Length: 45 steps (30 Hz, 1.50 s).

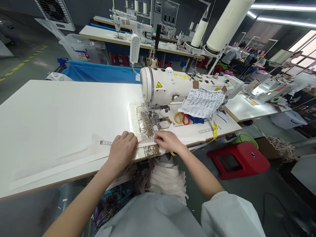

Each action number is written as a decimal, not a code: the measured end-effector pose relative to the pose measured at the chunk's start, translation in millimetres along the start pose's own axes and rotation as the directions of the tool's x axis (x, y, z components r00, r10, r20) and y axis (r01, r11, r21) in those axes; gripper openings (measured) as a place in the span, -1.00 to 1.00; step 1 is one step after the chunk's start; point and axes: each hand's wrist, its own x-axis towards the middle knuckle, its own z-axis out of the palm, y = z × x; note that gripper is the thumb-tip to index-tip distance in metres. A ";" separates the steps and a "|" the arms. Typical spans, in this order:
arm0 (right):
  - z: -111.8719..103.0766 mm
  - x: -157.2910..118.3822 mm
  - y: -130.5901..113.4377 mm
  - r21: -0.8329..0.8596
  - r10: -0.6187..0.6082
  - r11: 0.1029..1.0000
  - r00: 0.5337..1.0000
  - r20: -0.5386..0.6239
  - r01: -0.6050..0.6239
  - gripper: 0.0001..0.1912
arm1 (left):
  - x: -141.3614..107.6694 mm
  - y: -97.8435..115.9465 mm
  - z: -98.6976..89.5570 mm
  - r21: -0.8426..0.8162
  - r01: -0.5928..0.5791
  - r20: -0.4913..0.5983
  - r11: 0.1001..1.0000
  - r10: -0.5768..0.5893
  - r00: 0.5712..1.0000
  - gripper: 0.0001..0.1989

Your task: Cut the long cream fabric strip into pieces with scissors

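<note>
A tape measure (146, 141) runs along the front of the white table, through both hands. My left hand (123, 148) is closed over it, fingers curled and pressed down at the table edge; the tape's end sticks out to the left. My right hand (168, 140) pinches the tape just in front of the needle area; its fingertips are partly hidden. Under the tape lies a thin white fabric strip (81, 166), trailing left along the table. Behind my hands stands the white sewing machine (170, 85). The tape's yellow length hangs over the table at right.
Scissors (182, 118) with yellow and red handles lie beside the machine bed. A handwritten sheet (202, 102) is taped to the machine. A red stool (239, 161) stands at right. Gathered white fabric (168, 181) hangs below the table edge. Thread cones (228, 24) rise behind.
</note>
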 end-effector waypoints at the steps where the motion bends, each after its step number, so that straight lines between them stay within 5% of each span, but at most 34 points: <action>1: 0.7 0.4 0.4 -0.003 -0.006 1.000 1.000 0.000 0.006 -0.91 | -0.1 -0.3 -0.7 -0.006 0.005 0.012 1.000 -0.005 1.000 -0.81; 7: 1.5 1.7 1.5 -0.029 -0.035 0.999 0.999 0.001 0.035 -0.90 | 16.6 5.4 -5.9 -0.172 0.013 0.032 0.985 -0.007 0.999 -0.80; 17: 2.1 -0.8 0.8 -0.056 -0.035 0.998 0.999 -0.009 0.035 -0.85 | 58.4 19.6 2.9 -0.335 -0.017 0.258 0.942 0.109 0.960 -0.85; 31: -16.1 -24.1 33.5 0.075 0.082 0.994 0.995 -0.057 -0.077 -0.94 | 46.6 43.2 -4.5 -0.112 -0.076 0.096 0.991 0.087 0.992 -0.76; 45: -22.6 -43.5 53.7 0.191 0.189 0.969 0.970 -0.155 -0.158 -0.93 | 44.8 45.6 0.0 -0.053 -0.102 0.078 0.993 0.106 0.991 -0.78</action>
